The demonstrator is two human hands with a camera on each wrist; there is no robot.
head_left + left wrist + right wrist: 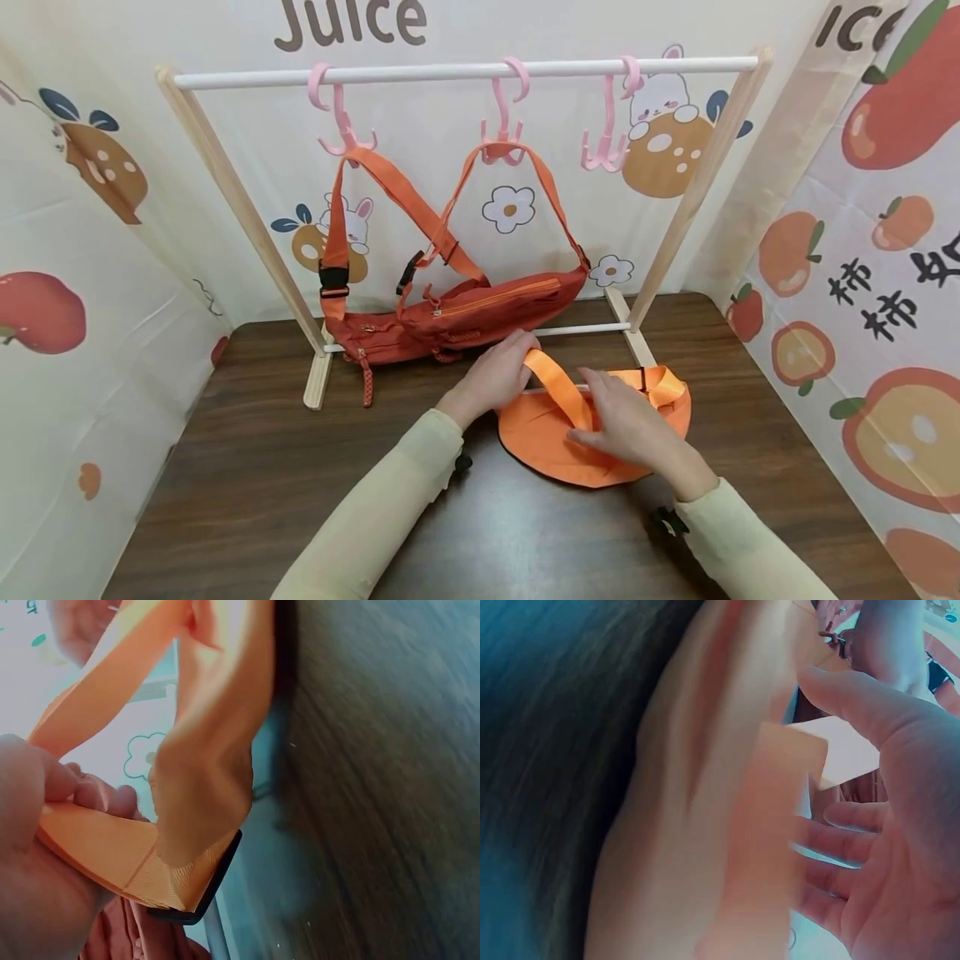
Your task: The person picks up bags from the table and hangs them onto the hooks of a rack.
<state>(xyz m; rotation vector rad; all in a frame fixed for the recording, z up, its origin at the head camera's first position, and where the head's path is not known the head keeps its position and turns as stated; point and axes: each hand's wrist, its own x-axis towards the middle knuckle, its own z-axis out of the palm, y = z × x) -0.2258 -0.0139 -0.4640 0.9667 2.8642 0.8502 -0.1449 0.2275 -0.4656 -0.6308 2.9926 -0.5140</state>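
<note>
A bright orange bag (551, 454) with a curved dark-edged bottom lies on the table in front of the rack. My left hand (495, 375) grips its orange strap (557, 385) at the upper left end, fingers curled round the webbing. In the left wrist view a black strap slider (217, 885) sits just beyond that grip. Over the bag's right part is my right hand (626, 417), thumb and fingers spread beside the strap. The right wrist view shows those fingers (836, 851) nearly straight, pinching nothing; whether they touch the strap I cannot tell.
Behind stands a wooden rack with a white rail (435, 73). Rust-red bags (495, 308) overlap, their straps on the left hook (345, 133) and the middle hook (502, 133). A third pink hook (606, 150) hangs at right. Fruit-printed cloth surrounds the brown table (247, 467).
</note>
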